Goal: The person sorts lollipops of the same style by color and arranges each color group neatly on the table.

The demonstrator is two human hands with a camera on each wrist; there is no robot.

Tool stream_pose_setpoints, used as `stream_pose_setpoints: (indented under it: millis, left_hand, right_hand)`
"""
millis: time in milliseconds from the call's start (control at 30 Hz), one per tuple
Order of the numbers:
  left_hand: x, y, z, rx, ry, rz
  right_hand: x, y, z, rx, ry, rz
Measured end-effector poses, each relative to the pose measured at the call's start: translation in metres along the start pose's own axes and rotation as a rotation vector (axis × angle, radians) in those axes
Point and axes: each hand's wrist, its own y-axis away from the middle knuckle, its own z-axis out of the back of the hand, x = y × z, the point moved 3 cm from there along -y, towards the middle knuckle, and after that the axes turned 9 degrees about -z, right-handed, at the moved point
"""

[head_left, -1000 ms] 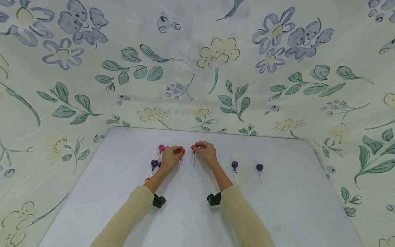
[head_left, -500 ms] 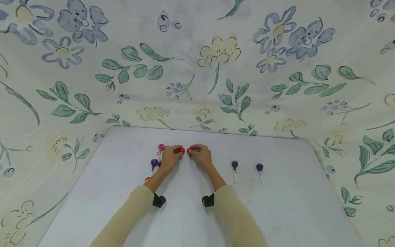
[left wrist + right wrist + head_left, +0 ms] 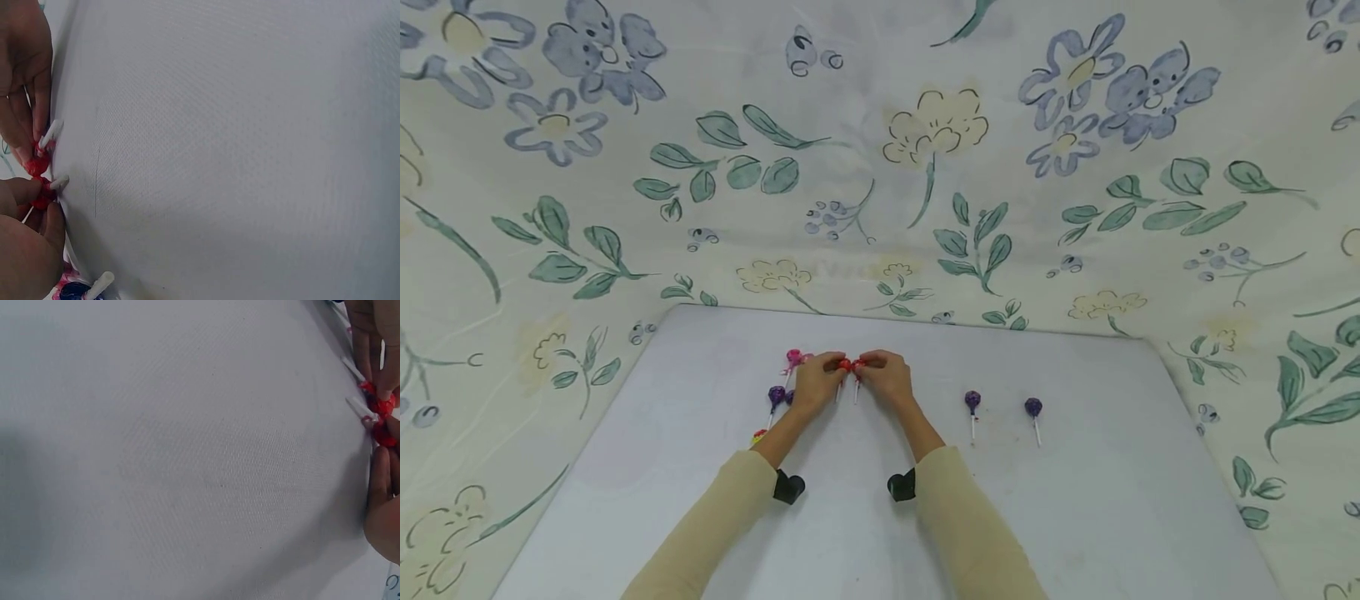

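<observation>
My left hand (image 3: pixel 816 385) pinches the head of a red-wrapped lollipop (image 3: pixel 845 366) near the back middle of the white table. Facing it, my right hand (image 3: pixel 889 381) pinches a second red lollipop (image 3: pixel 859 364). The two red heads sit side by side and appear to touch in both wrist views, where their white sticks (image 3: pixel 59 182) point the same way. Just left of my left hand lie a pink lollipop (image 3: pixel 793 357) and a purple lollipop (image 3: pixel 777 395). Behind that hand and wrist, more pink, purple and red-yellow wrappers are partly hidden.
Two purple lollipops, a nearer one (image 3: pixel 973 400) and a farther one (image 3: pixel 1033 407), lie apart to the right of my right arm. A floral sheet (image 3: pixel 880 167) rises behind and beside the white table (image 3: pixel 1112 500).
My right hand has moved left with its red lollipop, closing the gap to the other red one. My left hand has stayed in place.
</observation>
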Motion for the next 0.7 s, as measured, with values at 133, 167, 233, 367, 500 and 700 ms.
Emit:
stream_pose_setpoints:
  millis: [133,167,233,367,500,700]
  left_hand:
    - [-0.0002,-0.0004,0.0,0.007,-0.006,0.011]
    - [-0.0003,-0.0004,-0.0002,0.008,-0.006,0.012]
    - [-0.0002,-0.0006,-0.0006,0.008,-0.007,0.014]
    - [-0.0009,-0.0005,-0.0011,0.005,0.003,0.023]
    - [0.0004,-0.001,-0.0016,0.006,-0.007,0.028]
    - [0.0036,-0.0028,-0.0025,0.013,-0.016,0.045]
  right_hand:
    - [-0.0009,-0.0008,-0.0005,-0.004,-0.003,0.022]
    - [-0.0014,-0.0011,-0.0008,-0.005,-0.008,0.026]
    - [-0.0016,-0.0014,-0.0011,-0.006,-0.022,0.027]
    - [-0.0019,-0.0015,-0.0015,0.002,-0.046,0.024]
    - [-0.0015,-0.0006,-0.0012,0.007,-0.049,0.03]
    - [-0.0004,0.0008,-0.0005,0.01,-0.036,0.023]
